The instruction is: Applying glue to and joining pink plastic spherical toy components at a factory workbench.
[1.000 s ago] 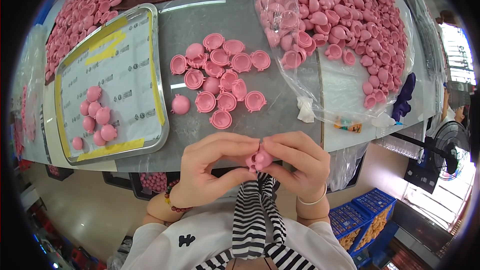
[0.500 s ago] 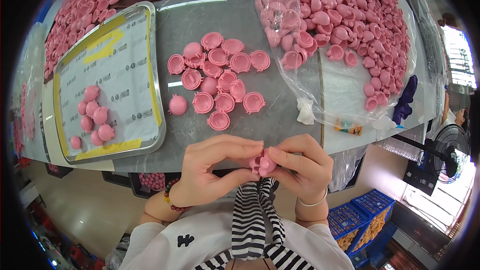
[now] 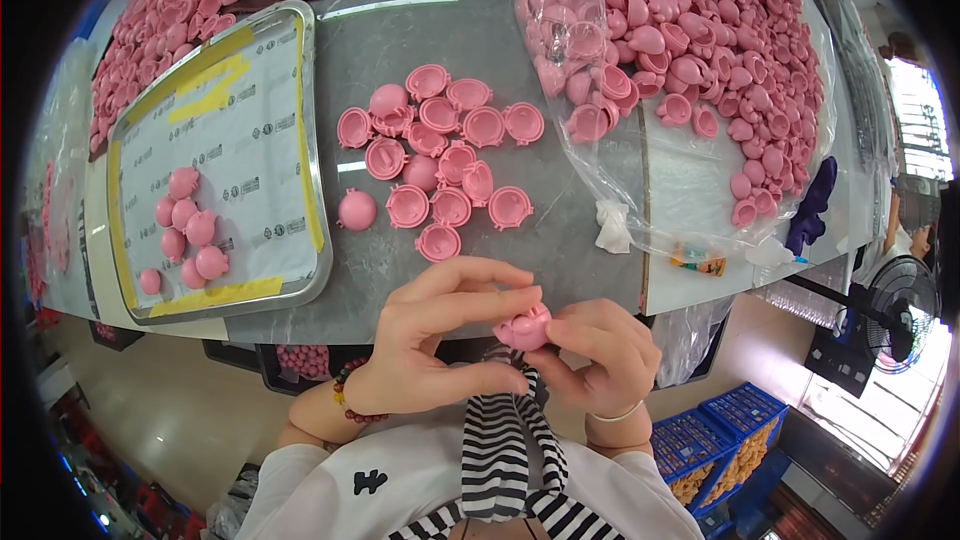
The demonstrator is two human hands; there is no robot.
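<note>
Just past the table's near edge, a small pink plastic piece [image 3: 523, 331], rounded with little nubs, is pinched between the thumb and fingers of my right hand [image 3: 606, 352]. My left hand [image 3: 430, 340] curves around its left side with thumb and fingers apart. Those left fingertips lie close above the piece; whether one touches it I cannot tell. Beyond my hands, several loose pink half shells [image 3: 450, 206] lie on the grey tabletop, most with the hollow side up. A rounded pink piece [image 3: 357, 210] sits at their left.
On the left, a metal tray [image 3: 318, 140] lined with printed paper and yellow tape holds several pink balls [image 3: 201, 229]. A clear plastic bag [image 3: 590, 168] at the far right is heaped with pink shells. Crumpled white tissue [image 3: 613, 227], a small tube [image 3: 698, 261] and a purple object [image 3: 811, 208] lie nearby.
My left thumb and fingers have spread apart from the pink piece. My right hand has shifted slightly down and keeps hold of the piece, which has turned.
</note>
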